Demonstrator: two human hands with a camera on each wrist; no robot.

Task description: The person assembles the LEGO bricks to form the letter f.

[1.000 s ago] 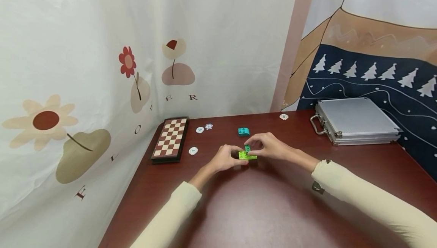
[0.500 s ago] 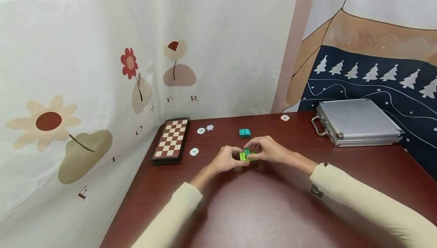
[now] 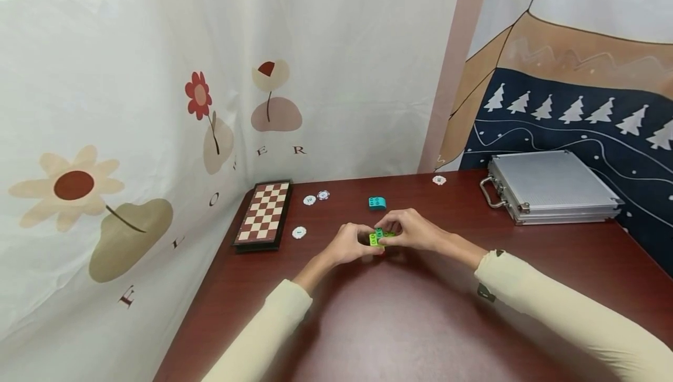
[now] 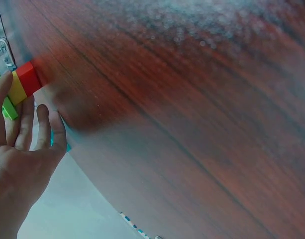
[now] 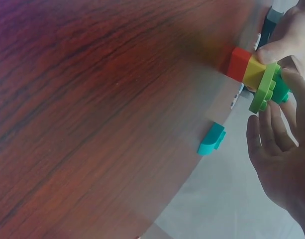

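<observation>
Both hands meet over the red-brown table [image 3: 399, 323] around a small block stack [image 3: 380, 237]. Its layers show best in the right wrist view: a red block [image 5: 239, 63], a yellow block [image 5: 254, 70], a lime plate [image 5: 264, 88] and a dark green brick [image 5: 282, 93]. My left hand [image 3: 367, 240] grips the stack from the left. My right hand [image 3: 393, 231] pinches its top from the right, with a finger on the dark green brick. The left wrist view catches the stack [image 4: 22, 83] at my left hand [image 4: 23, 124]. A teal brick [image 3: 376, 202] lies just behind the hands.
A folded chessboard [image 3: 263, 214] lies at the left edge, with white poker chips [image 3: 309, 200] near it. Another chip [image 3: 439, 180] sits at the back. A closed aluminium case [image 3: 552, 186] lies at the right. Printed curtains close off the back and left.
My right fingers have come down over the dark green brick onto the lime plate. Both hands have drawn closer round the stack. Nothing else on the table has moved.
</observation>
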